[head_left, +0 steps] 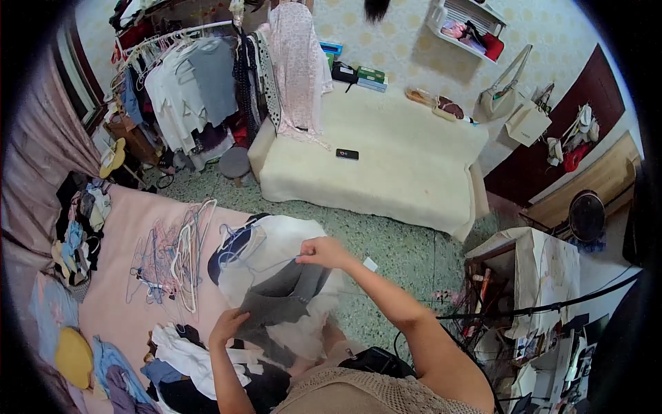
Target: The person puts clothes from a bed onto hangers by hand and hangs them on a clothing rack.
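A dark grey garment (270, 303) hangs in front of me over the bed's edge. My left hand (227, 327) is closed on its left side, with the fingertips pressed on the cloth. My right hand (323, 253) pinches one end of a light blue clothes hanger (261, 268) just above the garment. The hanger's other end stretches left over white cloth (293, 229) and a dark navy piece (231, 259). Whether the right fingers also grip the garment, I cannot tell.
Several loose hangers (185, 259) lie on the pink bed (121, 276). Clothes (186, 355) are heaped at the near end, with another pile (83, 228) by the curtain. Beyond the floor stands a cream sofa (393, 152) with a phone (347, 154). A clothes rack (183, 34) is at back left.
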`<action>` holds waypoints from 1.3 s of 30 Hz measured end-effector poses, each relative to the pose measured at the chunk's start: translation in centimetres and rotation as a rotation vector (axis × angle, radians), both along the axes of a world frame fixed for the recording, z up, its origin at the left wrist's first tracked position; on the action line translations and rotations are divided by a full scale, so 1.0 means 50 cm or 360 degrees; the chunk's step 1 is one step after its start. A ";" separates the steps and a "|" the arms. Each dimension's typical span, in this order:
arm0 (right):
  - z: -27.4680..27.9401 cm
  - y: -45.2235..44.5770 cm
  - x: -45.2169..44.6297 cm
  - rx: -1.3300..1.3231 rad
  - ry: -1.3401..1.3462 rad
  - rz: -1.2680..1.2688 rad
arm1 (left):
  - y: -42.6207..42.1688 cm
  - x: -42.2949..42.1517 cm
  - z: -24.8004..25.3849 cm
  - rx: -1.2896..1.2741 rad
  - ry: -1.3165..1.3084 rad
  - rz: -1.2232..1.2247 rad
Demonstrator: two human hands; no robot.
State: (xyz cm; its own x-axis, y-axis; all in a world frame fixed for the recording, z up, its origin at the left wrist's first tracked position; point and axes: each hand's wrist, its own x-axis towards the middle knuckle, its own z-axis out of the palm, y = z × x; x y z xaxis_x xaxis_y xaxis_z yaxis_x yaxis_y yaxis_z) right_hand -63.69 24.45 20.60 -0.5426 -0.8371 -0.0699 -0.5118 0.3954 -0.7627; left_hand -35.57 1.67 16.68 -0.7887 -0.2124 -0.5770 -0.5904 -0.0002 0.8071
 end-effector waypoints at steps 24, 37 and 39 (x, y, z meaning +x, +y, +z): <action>0.030 0.010 0.065 -0.0026 0.0057 -0.0002 | 0.007 0.036 0.039 -0.0111 0.0199 -0.0089; 0.021 0.030 0.110 0.0067 -0.0018 -0.0010 | 0.005 0.094 -0.032 -0.0382 0.0317 -0.0211; 0.026 0.043 0.116 0.0123 -0.0068 -0.0031 | 0.008 0.097 -0.025 -0.0248 0.0124 -0.0244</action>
